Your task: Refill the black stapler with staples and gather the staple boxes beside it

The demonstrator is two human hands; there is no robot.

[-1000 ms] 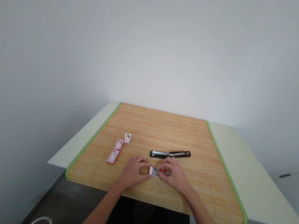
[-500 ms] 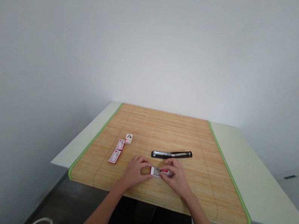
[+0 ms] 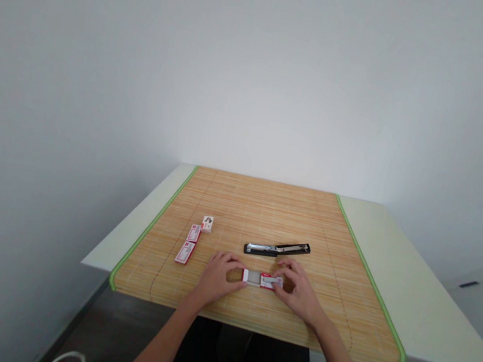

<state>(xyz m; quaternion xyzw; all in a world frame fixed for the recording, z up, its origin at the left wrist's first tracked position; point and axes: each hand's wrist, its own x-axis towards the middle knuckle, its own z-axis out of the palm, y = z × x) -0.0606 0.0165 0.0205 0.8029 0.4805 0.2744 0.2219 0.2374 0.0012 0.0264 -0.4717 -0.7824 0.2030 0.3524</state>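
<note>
In front of me on the bamboo mat, a small red-and-white staple box lies with its tray slid out to the left. My left hand pinches the tray's left end between thumb and fingers. Over the printed sleeve, my right hand is closed at the fingertips on a thin, pale grey strip, which looks like a strip of staples. Just beyond the hands lies a black stapler, opened out nearly flat with its metal channel showing.
Two red-and-white boxes lie end to end on the left, with a smaller white box behind them. The bamboo mat has green edging and covers the middle of a white table. A wall rises behind.
My right hand has moved to the right from the open tray to over the sleeve, carrying the strip. My left hand has stayed at the tray's end.
</note>
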